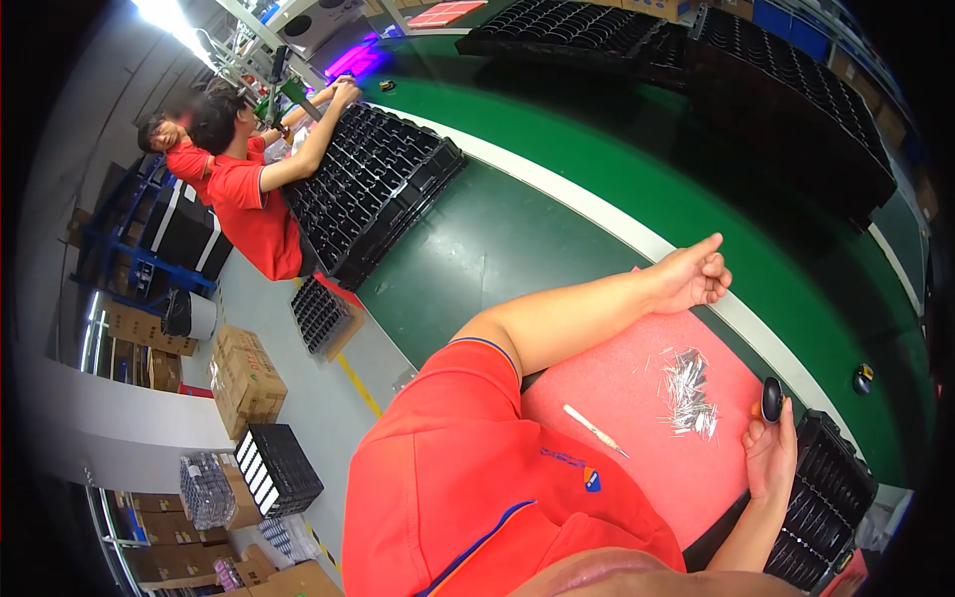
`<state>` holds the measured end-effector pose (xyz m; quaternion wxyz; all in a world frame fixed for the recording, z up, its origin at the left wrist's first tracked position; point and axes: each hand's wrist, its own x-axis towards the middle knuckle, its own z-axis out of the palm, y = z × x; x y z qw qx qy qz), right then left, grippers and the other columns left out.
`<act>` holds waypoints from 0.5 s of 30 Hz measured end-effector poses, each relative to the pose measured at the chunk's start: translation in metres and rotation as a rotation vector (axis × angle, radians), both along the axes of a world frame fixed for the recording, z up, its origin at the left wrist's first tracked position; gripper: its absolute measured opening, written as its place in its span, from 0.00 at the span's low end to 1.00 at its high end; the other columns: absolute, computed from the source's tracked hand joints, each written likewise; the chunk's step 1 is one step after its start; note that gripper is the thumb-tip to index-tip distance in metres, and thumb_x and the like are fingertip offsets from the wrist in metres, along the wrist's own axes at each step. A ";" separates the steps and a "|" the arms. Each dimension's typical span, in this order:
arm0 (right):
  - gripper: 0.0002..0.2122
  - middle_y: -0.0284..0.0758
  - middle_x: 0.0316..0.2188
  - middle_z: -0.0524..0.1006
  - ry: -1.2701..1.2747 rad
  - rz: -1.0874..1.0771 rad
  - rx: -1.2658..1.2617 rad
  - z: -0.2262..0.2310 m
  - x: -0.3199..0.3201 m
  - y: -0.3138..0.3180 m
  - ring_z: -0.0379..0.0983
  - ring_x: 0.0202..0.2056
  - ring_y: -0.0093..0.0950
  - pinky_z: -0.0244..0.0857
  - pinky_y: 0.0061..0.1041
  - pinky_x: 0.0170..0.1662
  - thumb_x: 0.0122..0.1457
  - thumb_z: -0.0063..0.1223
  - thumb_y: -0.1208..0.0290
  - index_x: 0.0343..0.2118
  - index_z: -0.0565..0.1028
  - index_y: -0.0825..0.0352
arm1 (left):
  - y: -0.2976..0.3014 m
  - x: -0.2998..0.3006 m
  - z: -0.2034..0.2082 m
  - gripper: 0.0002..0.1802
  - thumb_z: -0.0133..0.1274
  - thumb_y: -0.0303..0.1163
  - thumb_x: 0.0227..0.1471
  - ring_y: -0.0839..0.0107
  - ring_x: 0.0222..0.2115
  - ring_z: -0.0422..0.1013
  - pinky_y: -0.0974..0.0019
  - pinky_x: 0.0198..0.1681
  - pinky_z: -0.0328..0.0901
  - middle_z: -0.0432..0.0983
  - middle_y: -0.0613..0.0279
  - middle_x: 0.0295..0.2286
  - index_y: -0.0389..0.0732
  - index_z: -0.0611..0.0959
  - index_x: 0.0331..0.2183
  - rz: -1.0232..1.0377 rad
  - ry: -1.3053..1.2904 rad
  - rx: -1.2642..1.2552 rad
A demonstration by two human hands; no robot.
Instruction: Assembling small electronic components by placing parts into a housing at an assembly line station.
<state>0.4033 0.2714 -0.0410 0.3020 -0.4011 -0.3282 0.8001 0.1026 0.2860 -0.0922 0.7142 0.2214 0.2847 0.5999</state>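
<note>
My right hand [771, 463] holds a small, black, rounded oval device [772, 399] upright between thumb and fingers, above the right edge of a pink foam mat [577, 373]. My left hand [688, 276] reaches past the mat's far edge, beside the conveyor's white rail. Its fingers are curled in and one digit sticks out; whatever they may hold is hidden. On the mat lies a loose heap of thin, silvery and clear slivers [688, 393]. Near it rests a slim white hand tool with a pointed metal tip [594, 429], touched by neither hand.
A black compartment tray [821, 507] stands right of my right hand. The green conveyor belt [597, 164] carries a small black-and-yellow item [863, 378]. Stacked black trays [796, 109] stand beyond. At left, a co-worker in red [254, 189] works by another black tray [368, 189]; another person is behind.
</note>
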 end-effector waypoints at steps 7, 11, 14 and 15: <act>0.12 0.31 0.25 0.73 -0.007 -0.009 -0.010 0.001 0.004 0.003 0.63 0.20 0.15 0.57 0.16 0.23 0.64 0.42 0.60 0.39 0.71 0.64 | 0.005 -0.005 0.001 0.33 0.28 0.61 0.59 0.76 0.16 0.56 0.73 0.21 0.55 0.59 0.69 0.14 0.50 0.58 0.11 -0.081 -0.398 -0.068; 0.14 0.30 0.26 0.74 -0.022 0.004 0.014 0.002 0.003 0.002 0.64 0.20 0.14 0.59 0.14 0.22 0.64 0.41 0.57 0.37 0.72 0.64 | 0.005 -0.012 0.000 0.34 0.28 0.66 0.55 0.79 0.12 0.46 0.72 0.18 0.46 0.47 0.74 0.11 0.50 0.56 0.11 -0.227 -0.462 -0.054; 0.14 0.29 0.26 0.74 -0.023 0.006 0.015 0.000 0.004 0.003 0.64 0.20 0.14 0.59 0.14 0.23 0.64 0.41 0.58 0.38 0.72 0.64 | 0.005 -0.019 0.004 0.36 0.25 0.72 0.51 0.79 0.10 0.41 0.72 0.16 0.42 0.41 0.76 0.10 0.51 0.54 0.11 -0.288 -0.514 -0.092; 0.14 0.30 0.26 0.74 -0.012 -0.001 0.007 -0.002 0.004 0.004 0.64 0.20 0.15 0.58 0.15 0.23 0.64 0.41 0.58 0.39 0.72 0.64 | 0.005 -0.024 0.009 0.37 0.25 0.73 0.49 0.79 0.10 0.40 0.72 0.16 0.42 0.41 0.76 0.10 0.52 0.54 0.11 -0.261 -0.539 -0.060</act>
